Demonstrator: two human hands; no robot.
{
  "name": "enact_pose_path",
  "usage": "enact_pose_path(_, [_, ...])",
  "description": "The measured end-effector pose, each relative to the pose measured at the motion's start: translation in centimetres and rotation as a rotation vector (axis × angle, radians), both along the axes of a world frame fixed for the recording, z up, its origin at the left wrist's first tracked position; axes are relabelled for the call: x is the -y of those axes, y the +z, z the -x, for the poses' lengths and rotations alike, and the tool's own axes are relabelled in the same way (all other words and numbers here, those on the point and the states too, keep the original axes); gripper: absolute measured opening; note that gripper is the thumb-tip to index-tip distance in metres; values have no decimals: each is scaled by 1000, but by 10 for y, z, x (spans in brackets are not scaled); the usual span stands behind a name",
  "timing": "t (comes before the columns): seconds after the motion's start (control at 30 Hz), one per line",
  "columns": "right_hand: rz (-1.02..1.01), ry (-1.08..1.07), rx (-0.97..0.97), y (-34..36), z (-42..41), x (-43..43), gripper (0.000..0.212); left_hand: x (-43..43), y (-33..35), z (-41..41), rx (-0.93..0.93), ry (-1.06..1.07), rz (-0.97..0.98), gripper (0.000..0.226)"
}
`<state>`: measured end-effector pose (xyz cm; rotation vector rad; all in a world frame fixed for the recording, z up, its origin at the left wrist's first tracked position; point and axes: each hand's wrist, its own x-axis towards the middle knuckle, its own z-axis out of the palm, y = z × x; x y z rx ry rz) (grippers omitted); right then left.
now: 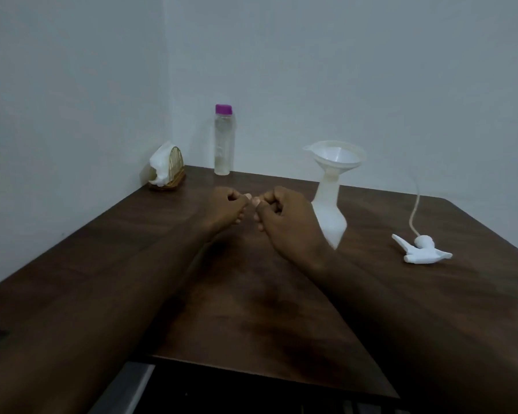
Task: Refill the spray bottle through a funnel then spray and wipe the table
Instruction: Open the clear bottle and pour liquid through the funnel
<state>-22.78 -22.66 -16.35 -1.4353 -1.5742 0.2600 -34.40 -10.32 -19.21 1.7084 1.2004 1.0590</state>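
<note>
Standing on the table (431, 294), the spray bottle (329, 210) carries the funnel (335, 156) in its neck, partly hidden by the right hand (284, 219). That hand and the left hand (226, 209) hover just left of it, curled and empty. Right of it lies the spray head (420, 252); back left, a water bottle (223, 140) and napkin holder (168, 170).

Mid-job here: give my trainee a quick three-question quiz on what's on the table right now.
1. True or false: the funnel sits in the neck of the spray bottle.
2. Where is the spray head? A) screwed on the spray bottle B) lying on the table, right of the spray bottle C) inside the funnel
3. Fill in: the clear bottle has a ____ cap.
Key: 1 true; 2 B; 3 purple.
</note>
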Motion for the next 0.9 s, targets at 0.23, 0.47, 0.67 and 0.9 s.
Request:
enact_pose_path(0.23, [182,-96,171,-10,29,-108,44,-50,-18,43,54,147,79,19])
enact_pose_path(0.47, [333,-151,111,-28,43,-219,24,-115,-24,46,34,143,48,39])
enact_pose_path(0.67, [300,-184,12,-24,51,-290,53,-182,-30,36,-48,246,-66,38])
enact_pose_path(0.9, [185,-243,-92,-9,57,-365,74,-228,-28,29,-10,179,-57,65])
